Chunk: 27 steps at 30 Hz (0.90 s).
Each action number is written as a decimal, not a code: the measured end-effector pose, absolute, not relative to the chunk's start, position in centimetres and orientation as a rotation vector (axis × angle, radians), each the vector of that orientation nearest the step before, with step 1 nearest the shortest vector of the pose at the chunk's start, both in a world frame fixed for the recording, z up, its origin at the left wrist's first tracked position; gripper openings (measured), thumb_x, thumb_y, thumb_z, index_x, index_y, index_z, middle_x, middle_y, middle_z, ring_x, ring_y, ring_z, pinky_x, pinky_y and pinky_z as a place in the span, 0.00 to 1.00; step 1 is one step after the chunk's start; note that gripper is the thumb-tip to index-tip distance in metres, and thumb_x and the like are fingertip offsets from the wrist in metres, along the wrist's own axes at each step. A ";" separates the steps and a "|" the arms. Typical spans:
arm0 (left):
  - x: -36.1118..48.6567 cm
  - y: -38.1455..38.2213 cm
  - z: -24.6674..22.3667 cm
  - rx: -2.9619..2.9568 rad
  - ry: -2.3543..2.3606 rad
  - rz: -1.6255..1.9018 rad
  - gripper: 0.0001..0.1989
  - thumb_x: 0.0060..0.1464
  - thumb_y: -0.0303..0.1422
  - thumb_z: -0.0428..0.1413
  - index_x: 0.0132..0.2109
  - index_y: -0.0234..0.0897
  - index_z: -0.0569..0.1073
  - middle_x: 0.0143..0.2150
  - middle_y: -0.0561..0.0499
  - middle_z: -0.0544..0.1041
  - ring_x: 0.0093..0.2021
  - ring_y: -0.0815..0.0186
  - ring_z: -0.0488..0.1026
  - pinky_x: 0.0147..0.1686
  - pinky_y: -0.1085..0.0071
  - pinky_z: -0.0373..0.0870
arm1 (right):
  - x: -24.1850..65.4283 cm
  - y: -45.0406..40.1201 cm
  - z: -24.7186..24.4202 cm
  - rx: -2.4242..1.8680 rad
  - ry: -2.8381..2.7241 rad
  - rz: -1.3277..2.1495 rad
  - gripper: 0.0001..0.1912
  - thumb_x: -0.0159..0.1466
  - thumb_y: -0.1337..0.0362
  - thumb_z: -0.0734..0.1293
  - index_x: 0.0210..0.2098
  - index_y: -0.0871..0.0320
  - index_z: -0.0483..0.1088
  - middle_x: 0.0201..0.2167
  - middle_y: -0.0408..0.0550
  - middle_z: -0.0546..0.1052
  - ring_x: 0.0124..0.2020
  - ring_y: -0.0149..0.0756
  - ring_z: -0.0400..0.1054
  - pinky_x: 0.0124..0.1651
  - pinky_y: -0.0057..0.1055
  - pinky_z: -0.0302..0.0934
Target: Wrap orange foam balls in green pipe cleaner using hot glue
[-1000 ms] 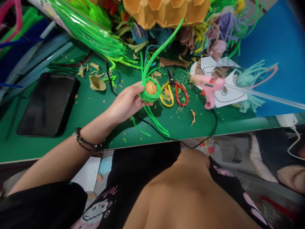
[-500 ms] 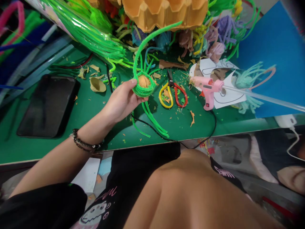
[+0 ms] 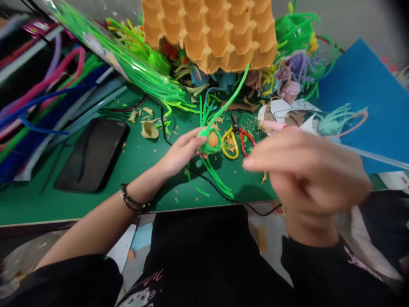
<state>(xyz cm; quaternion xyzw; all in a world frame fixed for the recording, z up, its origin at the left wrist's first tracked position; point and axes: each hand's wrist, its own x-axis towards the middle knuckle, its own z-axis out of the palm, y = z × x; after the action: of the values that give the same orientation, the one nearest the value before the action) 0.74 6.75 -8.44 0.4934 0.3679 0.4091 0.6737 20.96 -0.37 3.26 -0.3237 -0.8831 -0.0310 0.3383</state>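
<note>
My left hand [image 3: 182,153] is closed on a small round cup of coiled green pipe cleaner [image 3: 211,147] with brown cardboard inside. One long green strand [image 3: 231,100] curves up from its rim, and several loose ends hang below it and stick out behind. Over the right part of the table is my right hand [image 3: 316,170], blurred, its fingers curled; whether it holds anything cannot be made out. Between the hands lie scissors [image 3: 235,128] with one yellow and one red handle. A pink glue gun [image 3: 273,126] is mostly hidden behind my right hand.
A brown egg tray [image 3: 217,38] rests at the back on bundles of coloured pipe cleaners. On the left are a black phone [image 3: 92,155] and more pipe cleaners [image 3: 60,91]. A blue sheet [image 3: 367,106] lies right. A black cable [image 3: 204,177] crosses the green table [image 3: 153,187].
My right arm has swung from close below the camera to above the table on the right, covering most of the glue gun. My left hand still holds the green cup. The view has shifted.
</note>
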 end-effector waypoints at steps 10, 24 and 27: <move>0.7 6.7 -7.9 1.357 0.724 0.779 0.21 0.51 0.39 0.55 0.51 0.34 0.70 0.39 0.49 0.74 0.28 0.74 0.67 0.26 0.76 0.69 | 20.4 7.3 -1.5 -0.841 -2.570 -0.308 0.09 0.68 0.65 0.58 0.39 0.56 0.70 0.35 0.45 0.76 0.39 0.33 0.68 0.50 0.40 0.57; 0.8 6.4 -8.1 1.373 0.741 0.811 0.24 0.53 0.41 0.55 0.55 0.34 0.66 0.45 0.45 0.73 0.37 0.67 0.71 0.32 0.73 0.72 | 20.2 7.8 -4.1 -0.679 -2.329 0.105 0.08 0.64 0.65 0.64 0.28 0.58 0.67 0.21 0.41 0.68 0.24 0.28 0.60 0.28 0.26 0.58; 0.9 6.4 -8.2 1.399 0.763 0.845 0.24 0.53 0.42 0.55 0.54 0.33 0.67 0.47 0.44 0.71 0.38 0.67 0.70 0.37 0.71 0.72 | 20.1 7.6 -4.1 -0.718 -2.303 0.118 0.08 0.64 0.65 0.63 0.28 0.59 0.68 0.20 0.41 0.69 0.23 0.27 0.60 0.28 0.26 0.58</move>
<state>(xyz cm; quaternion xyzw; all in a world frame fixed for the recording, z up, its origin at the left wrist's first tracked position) 0.89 6.39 -8.18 0.6085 0.3317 0.3675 0.6201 20.06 7.59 -4.13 -0.2780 -0.8913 0.0457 0.3553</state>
